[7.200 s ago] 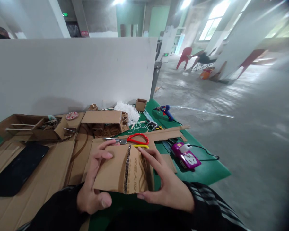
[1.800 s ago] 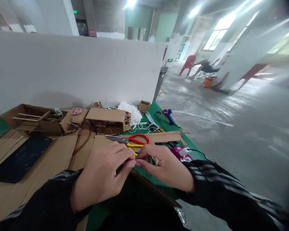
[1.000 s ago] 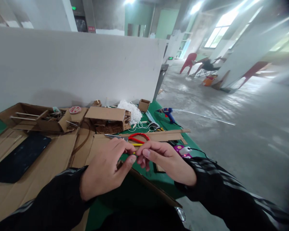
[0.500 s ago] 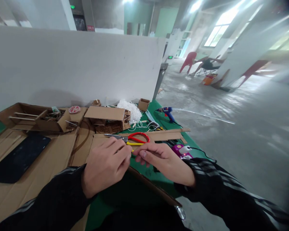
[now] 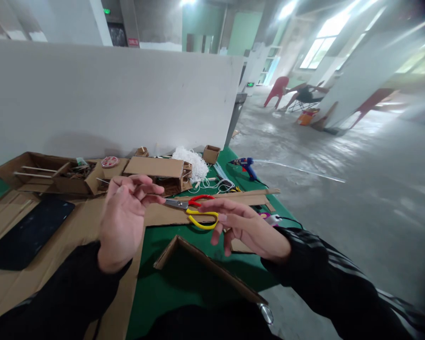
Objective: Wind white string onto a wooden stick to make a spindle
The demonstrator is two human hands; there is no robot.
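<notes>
Moved since the earlier frame: left hand, drawn away from the right hand. Left grip: fingers loosely spread, no held item visible. Right grip: fingers curled; whether anything is pinched, cannot tell. Scissors, steel-bladed, red-and-yellow-handled: on flat brown cardboard, beside the right fingers. Bent brown cardboard piece: nearer the body, at the green desk. Handling, as judged: fingertips light, wrists steady, sleeves off the cardboard edge.

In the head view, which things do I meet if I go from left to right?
Black flat panel, left hand, pile of white string, small open box, blue glue gun, orange bucket.
</notes>
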